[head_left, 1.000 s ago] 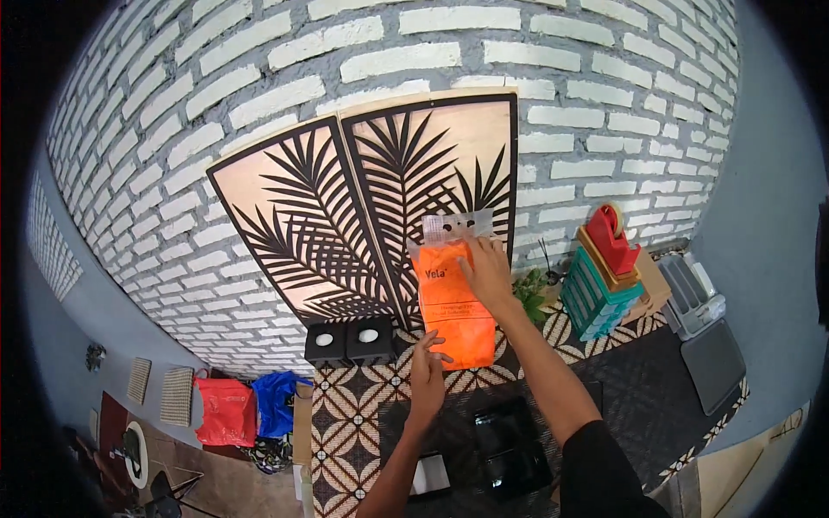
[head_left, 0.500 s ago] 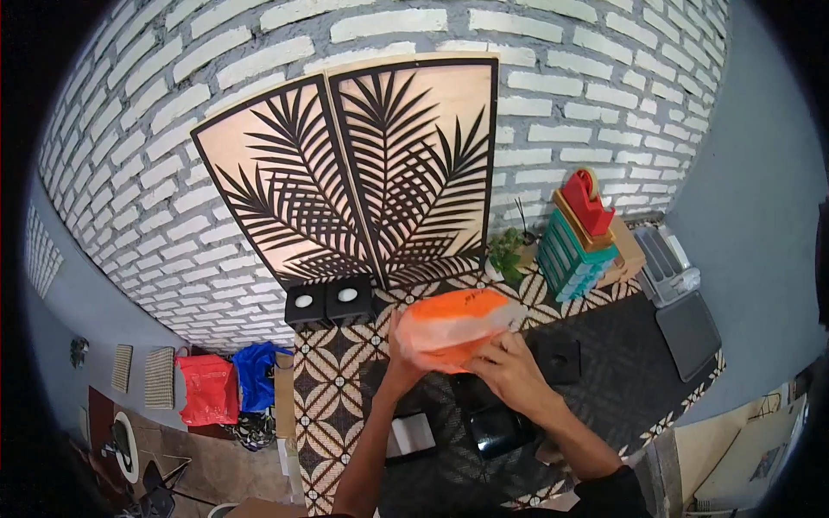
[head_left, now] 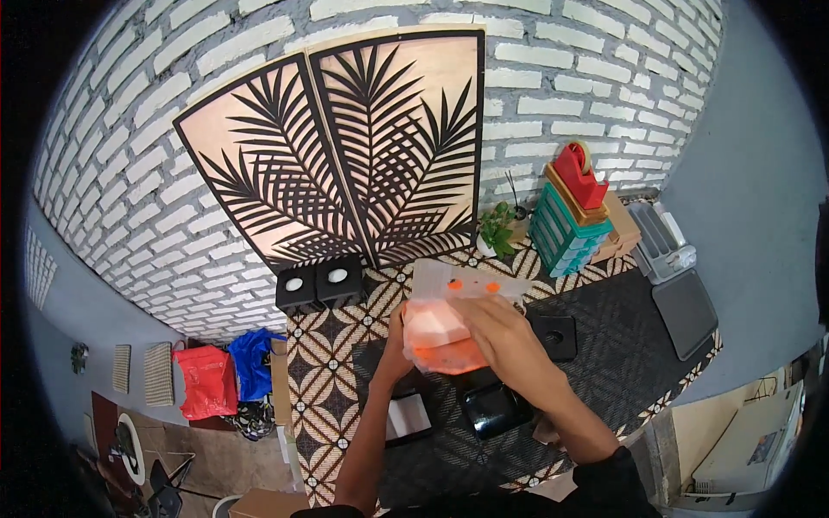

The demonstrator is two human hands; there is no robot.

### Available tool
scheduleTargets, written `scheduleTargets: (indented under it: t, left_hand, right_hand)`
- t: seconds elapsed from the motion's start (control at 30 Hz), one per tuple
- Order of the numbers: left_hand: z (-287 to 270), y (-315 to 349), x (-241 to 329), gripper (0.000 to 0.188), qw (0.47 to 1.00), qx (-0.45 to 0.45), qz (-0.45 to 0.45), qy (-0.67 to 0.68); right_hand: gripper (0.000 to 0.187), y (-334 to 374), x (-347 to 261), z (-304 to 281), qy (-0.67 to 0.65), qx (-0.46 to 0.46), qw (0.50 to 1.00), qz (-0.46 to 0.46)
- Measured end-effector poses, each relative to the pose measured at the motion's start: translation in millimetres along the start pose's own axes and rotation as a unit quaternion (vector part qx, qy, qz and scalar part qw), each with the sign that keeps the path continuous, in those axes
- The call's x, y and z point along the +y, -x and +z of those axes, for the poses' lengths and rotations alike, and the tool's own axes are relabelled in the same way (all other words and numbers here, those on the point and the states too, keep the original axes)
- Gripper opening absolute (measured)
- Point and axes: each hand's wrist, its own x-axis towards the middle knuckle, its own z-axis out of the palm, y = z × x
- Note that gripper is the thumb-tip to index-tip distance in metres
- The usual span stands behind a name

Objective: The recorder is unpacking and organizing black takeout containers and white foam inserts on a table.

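Note:
Above the middle of the table is a soft plastic package point(head_left: 439, 335), orange below, with pale translucent film spread over its top. Its left side is gripped by my left hand point(head_left: 395, 350), whose fingers are partly behind the package. Over its right side bends my right hand point(head_left: 509, 345), holding the film with its fingertips partly hidden. Below the package, a glossy black case point(head_left: 498, 409) lies on the dark mat point(head_left: 596, 380). An open black box with a pale inside point(head_left: 408, 417) sits next to my left forearm.
Black holders with white round tops point(head_left: 317, 283) stand at the back left. A plant point(head_left: 496, 230), teal drawers point(head_left: 563, 231) with a red tape dispenser point(head_left: 583, 177), and a grey tray point(head_left: 685, 321) line the right. A black square piece point(head_left: 553, 337) is beside my right hand.
My right hand has moved up over the package and folded more of the pale film across it. Less orange shows on top. The view has tilted slightly downward.

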Motion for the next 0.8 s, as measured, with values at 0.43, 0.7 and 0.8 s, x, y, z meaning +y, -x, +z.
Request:
scheduleTargets:
  t: [0.43,0.7,0.8]
  left_hand:
    - [-10.1,2.9,-32.6,0.093,0.996,-0.013,-0.076,-0.035]
    - [-1.3,3.9,-5.2,0.091,0.998,0.013,-0.046,-0.044]
    - [1.0,1.8,3.7,0.094,0.998,0.026,-0.053,-0.008]
  right_hand:
    - [0.035,-42.1,58.4,54.2,0.061,-0.317,0.941,0.103]
    - [0.047,-47.8,67.7,54.0,-0.016,-0.384,0.896,0.224]
    - [0.05,-35.1,71.8,53.5,-0.17,-0.304,0.9,0.262]
